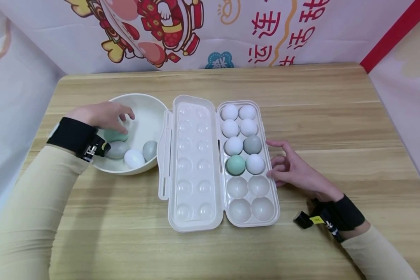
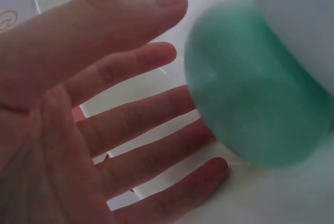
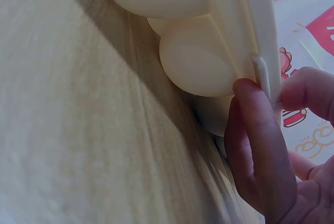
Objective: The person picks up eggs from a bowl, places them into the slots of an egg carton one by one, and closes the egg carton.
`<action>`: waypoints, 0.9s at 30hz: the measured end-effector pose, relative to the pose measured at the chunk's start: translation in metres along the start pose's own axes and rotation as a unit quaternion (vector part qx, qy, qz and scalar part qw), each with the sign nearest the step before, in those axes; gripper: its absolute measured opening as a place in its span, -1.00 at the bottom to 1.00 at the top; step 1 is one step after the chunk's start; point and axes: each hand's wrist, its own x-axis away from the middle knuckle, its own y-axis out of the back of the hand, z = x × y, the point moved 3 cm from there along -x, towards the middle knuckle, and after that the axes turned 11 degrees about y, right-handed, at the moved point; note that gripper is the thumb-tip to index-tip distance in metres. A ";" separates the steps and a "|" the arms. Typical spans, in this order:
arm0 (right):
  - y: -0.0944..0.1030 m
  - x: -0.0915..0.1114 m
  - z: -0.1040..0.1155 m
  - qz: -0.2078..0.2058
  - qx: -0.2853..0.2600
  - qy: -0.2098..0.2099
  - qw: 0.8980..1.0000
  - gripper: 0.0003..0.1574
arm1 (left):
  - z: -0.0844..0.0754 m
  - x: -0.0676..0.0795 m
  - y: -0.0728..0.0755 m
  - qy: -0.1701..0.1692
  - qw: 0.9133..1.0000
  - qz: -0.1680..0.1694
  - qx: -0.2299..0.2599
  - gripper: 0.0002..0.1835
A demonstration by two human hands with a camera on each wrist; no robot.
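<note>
Smooth mint-green egg (image 1: pixel 114 135) lies in the cream-white round bowl (image 1: pixel 145 120), at its L side, just beside a pale grey oval egg (image 1: pixel 118 150); a glossy white egg (image 1: pixel 134 158) and second grey egg (image 1: pixel 149 151) sit nearby. White plastic egg tray (image 1: pixel 249 198): 8 of 12 cups filled (6 white eggs (image 1: pixel 234 146), 1 dark grey egg (image 1: pixel 252 144), 1 green egg (image 1: pixel 235 165)); 4 near-end cups vacant, 4 eggs visible in bowl, so prob. approx. two-thirds done. L hand (image 1: pixel 105 116) is over the bowl, fingers loosely spread, no grip; mint-green egg is right by its fingertips, contact can't be confirmed. R hand (image 1: pixel 295 169) pinches tray's R edge. White dimpled lid (image 1: pixel 195 167) lies folded out btw. tray and bowl, all on a wood-grain table (image 1: pixel 322 116).
</note>
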 end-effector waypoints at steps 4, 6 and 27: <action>0.000 0.000 0.000 -0.003 -0.010 0.006 1.000 -0.01 | 0.002 -0.003 -0.001 0.006 1.000 0.017 0.001 -0.50; 0.000 0.000 0.000 -0.004 -0.016 0.009 1.000 -0.02 | 0.002 -0.004 -0.003 0.009 1.000 0.025 0.000 -0.49; -0.001 0.000 0.000 -0.009 -0.020 0.011 1.000 0.01 | 0.002 -0.001 -0.011 0.009 0.999 0.009 -0.043 -0.75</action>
